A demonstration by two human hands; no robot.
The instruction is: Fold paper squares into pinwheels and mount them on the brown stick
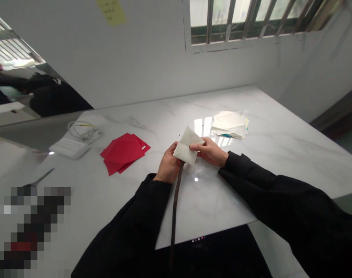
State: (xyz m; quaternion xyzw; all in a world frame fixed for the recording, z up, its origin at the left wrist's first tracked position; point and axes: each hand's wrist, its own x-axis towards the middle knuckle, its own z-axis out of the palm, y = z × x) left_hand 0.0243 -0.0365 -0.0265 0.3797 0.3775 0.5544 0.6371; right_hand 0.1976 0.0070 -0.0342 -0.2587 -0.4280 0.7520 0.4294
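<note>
A small cream paper [187, 143], folded over on itself with crease lines on its face, is tilted up above the table between my two hands. My left hand [169, 164] is closed on its lower left edge, its fingers partly behind the paper. From the right, my right hand [211, 151] pinches it, thumb on the front face and the other fingers underneath. A dark brown strap [176, 200] hangs down from just below the paper by my left hand; its upper end is hidden.
Several red papers [124, 153] lie to the left, and a stack of cream papers [229, 124] to the right. Farther left are a white device [68, 146] with a coiled cable [85, 131] and dark scissors [41, 178]. Behind the marbled table [294, 154] rises a wall with a barred window.
</note>
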